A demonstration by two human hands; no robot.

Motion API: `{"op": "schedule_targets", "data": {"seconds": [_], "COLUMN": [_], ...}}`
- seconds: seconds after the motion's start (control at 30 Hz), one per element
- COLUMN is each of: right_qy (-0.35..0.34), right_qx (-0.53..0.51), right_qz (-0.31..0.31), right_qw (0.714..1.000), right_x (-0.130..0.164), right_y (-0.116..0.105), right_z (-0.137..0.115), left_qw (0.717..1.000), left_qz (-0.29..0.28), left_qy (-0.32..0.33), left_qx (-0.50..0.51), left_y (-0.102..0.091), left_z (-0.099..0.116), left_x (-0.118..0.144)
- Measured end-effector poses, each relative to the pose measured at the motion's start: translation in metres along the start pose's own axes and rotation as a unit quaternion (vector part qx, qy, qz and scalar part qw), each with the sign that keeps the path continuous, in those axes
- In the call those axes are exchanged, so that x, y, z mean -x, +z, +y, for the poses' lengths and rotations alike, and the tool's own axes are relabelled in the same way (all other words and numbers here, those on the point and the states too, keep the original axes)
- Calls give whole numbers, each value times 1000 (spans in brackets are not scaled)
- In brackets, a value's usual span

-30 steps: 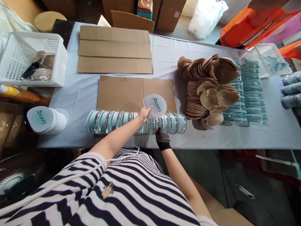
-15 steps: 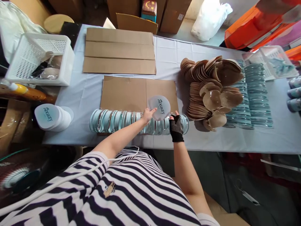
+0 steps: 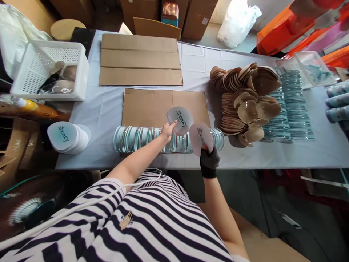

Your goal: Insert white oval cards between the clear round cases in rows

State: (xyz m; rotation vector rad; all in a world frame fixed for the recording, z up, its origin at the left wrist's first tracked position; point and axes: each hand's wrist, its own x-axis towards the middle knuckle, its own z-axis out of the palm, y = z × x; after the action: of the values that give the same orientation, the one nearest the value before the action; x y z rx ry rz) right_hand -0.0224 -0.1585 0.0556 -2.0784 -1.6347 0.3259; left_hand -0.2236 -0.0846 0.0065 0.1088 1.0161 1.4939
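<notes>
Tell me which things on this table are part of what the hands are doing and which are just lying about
In use:
left hand holding printed cards
gloved right hand holding single card
row of clear cases

Lying about:
white basket
folded cardboard
tan pads
stack of cards

The left hand point(image 3: 167, 130) grips a small stack of printed translucent cards point(image 3: 179, 120) by its lower edge. The gloved right hand point(image 3: 209, 158) pinches a single printed card point(image 3: 201, 137), held upright just right of the stack. Directly beneath both hands lies a row of clear round cases point(image 3: 141, 138) on edge, partly resting on a flat cardboard sheet point(image 3: 147, 105). Right of the right hand sits a pile of tan puffs point(image 3: 245, 98).
</notes>
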Motion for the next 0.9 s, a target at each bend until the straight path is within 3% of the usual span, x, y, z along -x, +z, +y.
{"op": "schedule_targets", "data": {"seconds": [0.07, 0.17, 0.3, 0.43, 0.6, 0.77, 0.9], "right_qy": [-26, -50, -66, -69, -111, -145, -140], "right_qx": [84, 162, 198, 210, 191, 160, 117], "right_qz": [-86, -199, -281, -314, -317, -324, -313], "right_qw": [992, 965, 937, 923, 922, 921, 932], "right_x": [37, 74, 54, 21, 11, -6, -2], "right_y": [-11, 1, 39, 43, 33, 56, 73], "right_z": [20, 21, -20, -45, -41, -38, -21], "left_qw": [998, 995, 996, 996, 995, 994, 996], "left_qz": [45, 71, 54, 57, 46, 66, 57], "left_qy": [-35, -64, -50, -52, -60, -54, -39], "left_qx": [15, 36, 52, 54, 70, 73, 58], "left_y": [-4, -9, -9, -7, -4, 0, -1], "left_z": [7, 9, 8, 9, 11, 11, 8], "left_x": [-7, -13, -10, -4, -2, -1, -1]}}
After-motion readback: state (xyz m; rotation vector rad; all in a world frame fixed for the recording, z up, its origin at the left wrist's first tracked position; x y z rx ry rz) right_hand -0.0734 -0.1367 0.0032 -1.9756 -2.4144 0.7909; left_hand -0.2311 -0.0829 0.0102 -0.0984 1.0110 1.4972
